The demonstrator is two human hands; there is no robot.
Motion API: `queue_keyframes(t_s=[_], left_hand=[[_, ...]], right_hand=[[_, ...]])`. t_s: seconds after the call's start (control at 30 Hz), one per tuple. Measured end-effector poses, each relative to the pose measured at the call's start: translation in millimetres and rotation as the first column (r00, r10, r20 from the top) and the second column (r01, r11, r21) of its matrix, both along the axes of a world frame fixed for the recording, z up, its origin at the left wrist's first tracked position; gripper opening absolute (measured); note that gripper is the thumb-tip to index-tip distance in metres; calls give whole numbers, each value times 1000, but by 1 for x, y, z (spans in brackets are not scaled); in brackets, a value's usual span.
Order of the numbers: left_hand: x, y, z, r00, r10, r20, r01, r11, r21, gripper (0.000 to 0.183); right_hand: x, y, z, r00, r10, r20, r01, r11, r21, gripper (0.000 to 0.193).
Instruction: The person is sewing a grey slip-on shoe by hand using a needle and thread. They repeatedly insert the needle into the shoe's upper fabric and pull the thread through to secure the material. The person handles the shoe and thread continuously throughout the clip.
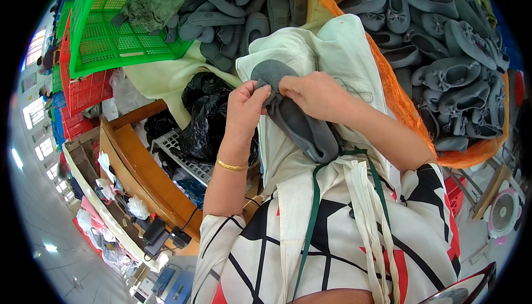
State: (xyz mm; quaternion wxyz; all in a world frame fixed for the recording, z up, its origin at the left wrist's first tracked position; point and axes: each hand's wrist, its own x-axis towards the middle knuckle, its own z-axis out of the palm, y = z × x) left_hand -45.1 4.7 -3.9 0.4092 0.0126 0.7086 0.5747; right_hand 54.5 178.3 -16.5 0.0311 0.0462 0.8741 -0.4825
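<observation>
A grey felt slip-on shoe (302,124) lies across the white apron (288,46) on my lap, its rounded toe pointing away from me and its opening toward my waist. My left hand (247,104) pinches the small grey bow (266,94) on the front of the shoe between thumb and finger. From the other side my right hand (310,93) is closed at the bow, fingertips against the shoe's upper. Whether the right fingers hold a thread or needle is too small to see. A loose dark thread (354,89) curls on the apron beside the right wrist.
Several grey shoes without visible bows are heaped (221,10) ahead. An orange sack (382,65) at the right is full of bowed shoes. To the left stand a green basket (133,57), a black plastic bag (205,107) and a wooden drawer (144,165). A fan (503,213) sits far right.
</observation>
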Motion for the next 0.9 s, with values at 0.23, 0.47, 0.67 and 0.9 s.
queue_keyframes(t_s=[0.23,0.47,0.67,0.9], left_hand=[[-8,-4,0,988,-46,148,40,998,44,12],[-13,-13,-7,972,-55,228,27,992,126,13],[-5,-9,-11,987,-19,161,-1,992,127,13],[2,-7,-13,993,63,100,-72,993,92,13]], right_hand=[[7,-18,-9,996,-83,-10,83,995,-50,8],[5,-25,-5,990,-141,-15,140,989,-55,9],[-11,-33,0,968,-250,-1,242,941,-238,10],[-13,-9,6,965,-206,-162,188,974,-123,9]])
